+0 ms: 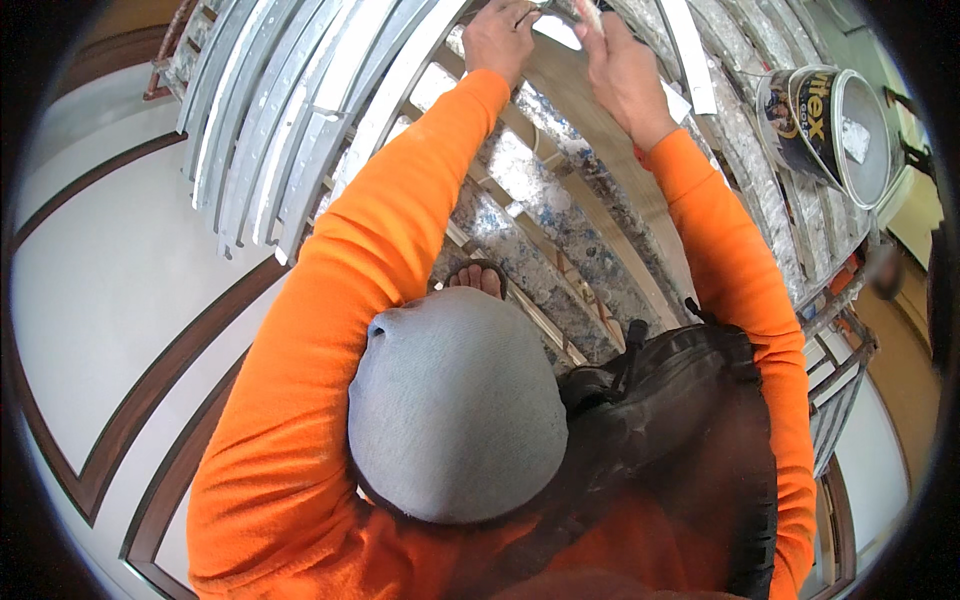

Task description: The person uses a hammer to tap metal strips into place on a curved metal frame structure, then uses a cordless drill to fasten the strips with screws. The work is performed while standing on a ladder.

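Head view: left hand (500, 42) has curled fingers, right hand (627, 82) has partly bent ones; whether either grips anything, I cannot tell. Between them shows a bright white piece (558, 32); metal channels (300, 90) lie left, a bucket (808, 120) right.

The left hand (500, 40) and right hand (628, 78) reach forward, apart.

A single fisheye view looked steeply down from the person's head, close above the bent knee (458, 405), facing forward past it to the left hand (499, 42) and right hand (628, 78), which lay farther off than the knee.
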Demonstrator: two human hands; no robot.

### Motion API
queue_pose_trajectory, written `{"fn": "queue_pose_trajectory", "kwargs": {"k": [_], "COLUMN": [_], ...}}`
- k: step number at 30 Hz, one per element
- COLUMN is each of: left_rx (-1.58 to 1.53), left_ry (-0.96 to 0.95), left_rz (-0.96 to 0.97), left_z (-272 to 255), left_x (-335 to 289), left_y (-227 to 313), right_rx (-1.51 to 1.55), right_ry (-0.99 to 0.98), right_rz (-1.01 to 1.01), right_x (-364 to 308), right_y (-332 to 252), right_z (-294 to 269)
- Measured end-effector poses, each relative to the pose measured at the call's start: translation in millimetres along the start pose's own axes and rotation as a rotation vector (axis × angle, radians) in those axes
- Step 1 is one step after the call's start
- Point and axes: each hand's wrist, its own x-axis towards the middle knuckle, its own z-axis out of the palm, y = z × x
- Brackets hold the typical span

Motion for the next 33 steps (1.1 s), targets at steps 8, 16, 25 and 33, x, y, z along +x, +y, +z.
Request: {"fn": "queue_pose_trajectory", "kwargs": {"k": [8,16,25,33], "left_rx": [-0.012,-0.213,-0.350,-0.487], "left_ry": [-0.023,0.027,0.098,0.163], "left_rz": [-0.040,-0.140,-0.312,-0.460], "left_z": [-1,-7,-10,-26], "left_x": [2,2,4,9], "left_y": [6,2,14,25], "right_rx": [-0.047,0.119,-0.192,-0.348], "right_ry": [-0.037,0.132,-0.006,-0.149], "right_rz": [0.026,0.218,0.208,0.129], "right_x": [-5,-45,-53,-33], "right_y": [4,30,54,69], "right_z": [8,-33,-41,-18]}}
